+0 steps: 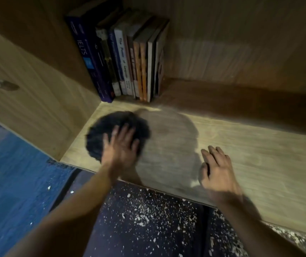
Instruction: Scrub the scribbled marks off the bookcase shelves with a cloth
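The left hand [121,145] lies flat on a dark, round, bunched-up cloth [111,130], with its fingers spread out and straight, pressing the cloth down. The cloth sits on the light brown wooden shelf [241,145] of the bookcase, close to the left corner and just beside the wooden side wall [28,108]. The hand and cloth look blurry. The right hand [217,169] rests on the same shelf, well apart from the cloth, near the front edge. Its fingers are straight and close together, and it holds nothing. A dark shadow falls on the shelf between the two hands. No scribbled marks can be made out on the wood, which is too blurry to tell. At the back of the shelf, a row of books [126,58] stands upright against the left corner. The fattest one is a dark blue book [89,58] at the left end. Below the shelf is a dark floor with white specks [148,219], and a blue rug or mat [18,182] lies to the left.
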